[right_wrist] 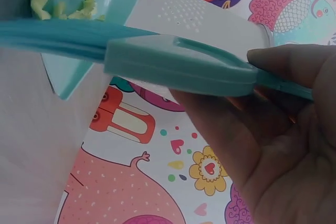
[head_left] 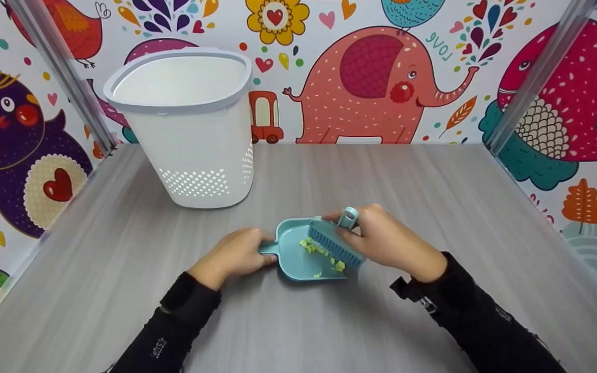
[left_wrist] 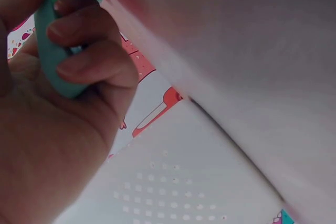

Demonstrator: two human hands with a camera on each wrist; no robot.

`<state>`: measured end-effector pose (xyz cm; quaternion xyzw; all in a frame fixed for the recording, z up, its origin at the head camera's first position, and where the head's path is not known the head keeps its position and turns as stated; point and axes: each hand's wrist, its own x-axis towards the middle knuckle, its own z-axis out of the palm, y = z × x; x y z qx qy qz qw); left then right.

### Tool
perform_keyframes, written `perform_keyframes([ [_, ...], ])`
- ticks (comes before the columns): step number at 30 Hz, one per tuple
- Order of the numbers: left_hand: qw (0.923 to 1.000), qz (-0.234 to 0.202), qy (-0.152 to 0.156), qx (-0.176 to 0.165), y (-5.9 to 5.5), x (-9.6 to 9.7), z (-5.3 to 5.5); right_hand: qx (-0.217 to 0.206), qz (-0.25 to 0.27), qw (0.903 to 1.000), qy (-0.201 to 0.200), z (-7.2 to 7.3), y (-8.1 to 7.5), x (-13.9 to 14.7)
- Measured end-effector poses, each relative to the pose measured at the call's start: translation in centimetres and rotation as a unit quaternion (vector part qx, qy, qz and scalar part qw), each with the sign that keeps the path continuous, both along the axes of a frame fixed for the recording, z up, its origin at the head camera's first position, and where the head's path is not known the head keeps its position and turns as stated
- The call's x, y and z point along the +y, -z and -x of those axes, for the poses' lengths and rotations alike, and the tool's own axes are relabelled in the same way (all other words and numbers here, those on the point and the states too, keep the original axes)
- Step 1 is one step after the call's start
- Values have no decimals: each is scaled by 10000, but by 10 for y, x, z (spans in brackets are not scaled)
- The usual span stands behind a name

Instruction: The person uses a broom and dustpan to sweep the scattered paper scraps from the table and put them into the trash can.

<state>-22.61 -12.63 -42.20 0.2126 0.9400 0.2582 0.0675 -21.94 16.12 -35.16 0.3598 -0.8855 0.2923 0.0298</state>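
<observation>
A light teal dustpan [head_left: 290, 259] lies on the table in the middle of the head view. My left hand [head_left: 239, 252] grips its short handle; the left wrist view shows fingers curled round that handle [left_wrist: 60, 66]. In my right hand [head_left: 389, 241] is a matching teal hand brush [head_left: 337, 243], pinched between thumb and fingers. Its bristles [right_wrist: 52, 38] reach over the dustpan's open edge. Small yellow-green scraps [head_left: 309, 246] lie in the pan along the bristles, some near the open lip. The right wrist view shows more scraps [right_wrist: 86, 9] beyond the brush.
A tall white wastebasket [head_left: 200, 145] with a grey rim and small holes stands behind and left of the dustpan. The grey wood-grain table [head_left: 381, 176] ends at a wall [head_left: 298, 67] printed with cartoon animals. Printed side panels flank the table.
</observation>
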Motion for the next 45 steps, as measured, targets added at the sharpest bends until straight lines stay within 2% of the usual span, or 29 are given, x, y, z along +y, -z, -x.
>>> perform_keyframes([
  [8,9999,27,-94,-71,1,0,1,7,38,9995,316,3,-12,12],
  [16,9999,3,-83,-78,1,0,1,-91,-640,9966,506,6,-12,20],
  [21,9999,77,-68,-41,0,1,0,-216,-824,9953,471,6,-7,18],
  [27,9999,88,-69,-67,0,1,0,-393,-768,9956,358,1,-7,12],
  [37,10000,82,-10,-45,0,0,0,-166,-462,9988,41,-10,-6,0],
  [45,10000,67,-36,-35,0,0,0,-171,-195,9996,70,-13,-1,-8],
])
